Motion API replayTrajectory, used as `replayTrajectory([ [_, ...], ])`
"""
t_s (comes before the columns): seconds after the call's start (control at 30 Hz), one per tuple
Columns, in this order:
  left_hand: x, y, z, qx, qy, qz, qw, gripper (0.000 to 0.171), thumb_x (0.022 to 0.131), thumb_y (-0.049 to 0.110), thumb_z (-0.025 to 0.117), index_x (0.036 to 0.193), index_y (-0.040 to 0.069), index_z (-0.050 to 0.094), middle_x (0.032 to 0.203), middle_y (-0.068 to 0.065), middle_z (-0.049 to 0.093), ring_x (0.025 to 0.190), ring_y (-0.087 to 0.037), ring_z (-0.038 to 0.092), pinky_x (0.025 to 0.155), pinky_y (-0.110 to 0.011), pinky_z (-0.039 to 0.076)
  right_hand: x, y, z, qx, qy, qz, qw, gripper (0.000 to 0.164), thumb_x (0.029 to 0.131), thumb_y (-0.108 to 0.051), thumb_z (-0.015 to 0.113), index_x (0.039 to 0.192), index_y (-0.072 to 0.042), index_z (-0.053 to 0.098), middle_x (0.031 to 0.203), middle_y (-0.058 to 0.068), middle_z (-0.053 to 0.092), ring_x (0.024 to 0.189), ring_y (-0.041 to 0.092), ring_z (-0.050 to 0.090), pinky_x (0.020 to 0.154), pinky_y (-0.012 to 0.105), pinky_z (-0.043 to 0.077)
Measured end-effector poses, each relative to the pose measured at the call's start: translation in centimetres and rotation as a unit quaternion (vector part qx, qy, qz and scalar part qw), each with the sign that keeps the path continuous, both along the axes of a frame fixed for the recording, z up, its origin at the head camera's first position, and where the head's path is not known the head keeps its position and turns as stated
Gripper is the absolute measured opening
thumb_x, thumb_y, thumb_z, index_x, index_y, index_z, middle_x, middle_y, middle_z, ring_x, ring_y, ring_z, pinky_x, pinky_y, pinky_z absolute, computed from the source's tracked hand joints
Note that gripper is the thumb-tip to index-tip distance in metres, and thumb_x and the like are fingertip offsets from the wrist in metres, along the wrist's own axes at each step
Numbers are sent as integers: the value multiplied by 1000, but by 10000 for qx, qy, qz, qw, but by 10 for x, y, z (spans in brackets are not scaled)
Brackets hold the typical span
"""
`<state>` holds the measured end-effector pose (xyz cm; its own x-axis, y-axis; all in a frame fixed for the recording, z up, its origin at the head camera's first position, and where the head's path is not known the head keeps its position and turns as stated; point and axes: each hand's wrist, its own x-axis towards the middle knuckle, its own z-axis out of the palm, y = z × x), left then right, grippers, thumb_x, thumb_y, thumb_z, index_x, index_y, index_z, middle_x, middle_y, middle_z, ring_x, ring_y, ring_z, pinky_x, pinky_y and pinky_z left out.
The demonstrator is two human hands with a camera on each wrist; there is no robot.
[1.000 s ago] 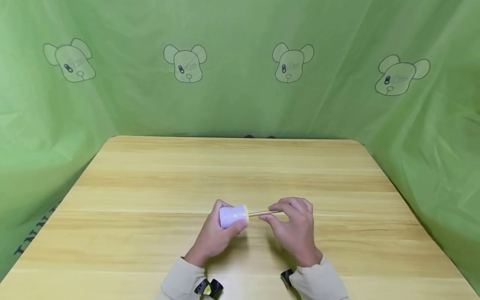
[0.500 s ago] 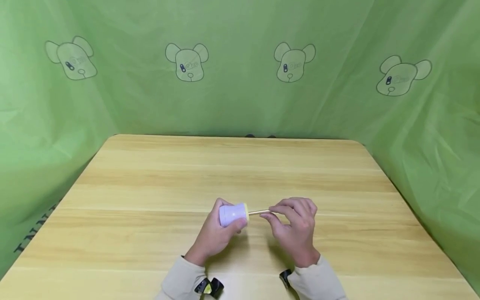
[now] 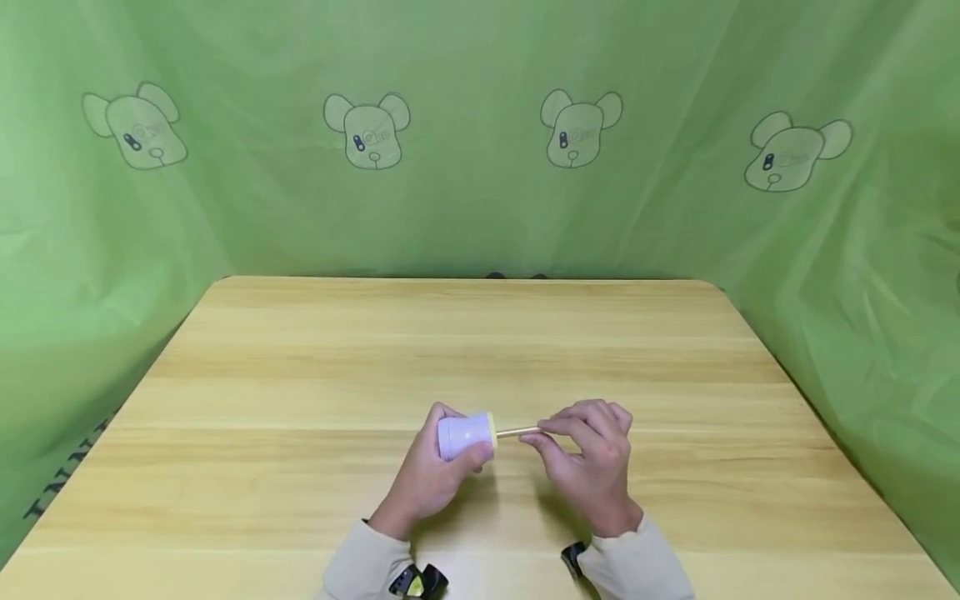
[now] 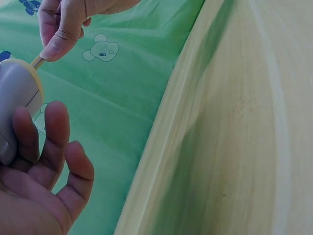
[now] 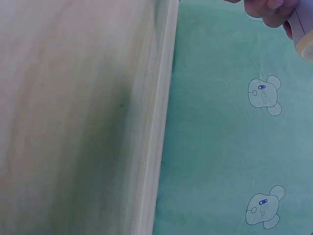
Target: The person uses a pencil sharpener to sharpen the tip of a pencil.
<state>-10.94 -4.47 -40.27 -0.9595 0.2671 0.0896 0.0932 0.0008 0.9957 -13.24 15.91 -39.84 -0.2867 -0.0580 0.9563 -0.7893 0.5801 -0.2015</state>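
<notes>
A small lilac pencil sharpener (image 3: pixel 465 436) with a pale yellow rim lies sideways in my left hand (image 3: pixel 429 477), gripped between thumb and fingers above the table. Out of its rimmed end sticks a thin golden-yellow pencil (image 3: pixel 516 432). My right hand (image 3: pixel 596 467) pinches the pencil's outer part between thumb and fingertips, a short way from the rim. From the left wrist, the sharpener (image 4: pixel 17 100) shows at the left edge, with the pencil (image 4: pixel 37 62) entering its top. The right wrist view catches only the sharpener's rimmed end (image 5: pixel 305 46) and a few left fingers (image 5: pixel 274 10).
The wood-grain table (image 3: pixel 480 350) stretches out beyond both hands. Behind and beside it hangs a green curtain (image 3: pixel 465 217) printed with bear heads. Both sleeved wrists carry black straps (image 3: pixel 420 581) close to the table's near side.
The right fingers have shifted slightly on the pencil, whose outer end showed past the thumb earlier and is now covered. The left hand holds the sharpener nearly still. The head view sways a little.
</notes>
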Motion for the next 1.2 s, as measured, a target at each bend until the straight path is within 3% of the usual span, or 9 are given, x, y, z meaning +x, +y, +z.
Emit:
replayTrajectory([
  [0.3, 0, -1, 0, -38, 47, 4, 10000, 39, 88, 16, 71, 109, -1, 43, 87, -13, 57, 73, -22, 61, 67, -48, 57, 1, 2, -3, 35, -300, 63, 9995, 46, 80, -46, 74, 61, -6, 67, 65, 1, 57, 57, 18, 51, 73, 33, 27],
  [0.7, 0, -1, 1, -57, 138, 16, 9999, 40, 87, 17, 72, 109, -1, 43, 87, -12, 57, 72, -21, 60, 66, -49, 57, -3, 2, -3, 33, -157, 127, 9998, 48, 80, -48, 72, 60, -5, 65, 63, 2, 56, 54, 18, 50, 69, 35, 26],
  [1.0, 1, -4, 3, -149, 114, 82, 9998, 39, 87, 18, 72, 107, 1, 43, 85, -12, 58, 71, -21, 60, 64, -48, 56, 2, 2, 1, 146, -978, 334, 9945, 48, 80, -51, 71, 65, -5, 67, 63, 0, 58, 54, 16, 53, 72, 33, 25],
  [1.2, 3, -5, 1, -430, 338, 112, 9984, 39, 86, 19, 73, 107, 2, 45, 82, -8, 56, 68, -17, 55, 57, -31, 52, 4, 4, -1, 557, -1312, 198, 9896, 50, 84, -54, 65, 67, -7, 67, 62, 0, 60, 50, 10, 44, 67, 27, 27],
])
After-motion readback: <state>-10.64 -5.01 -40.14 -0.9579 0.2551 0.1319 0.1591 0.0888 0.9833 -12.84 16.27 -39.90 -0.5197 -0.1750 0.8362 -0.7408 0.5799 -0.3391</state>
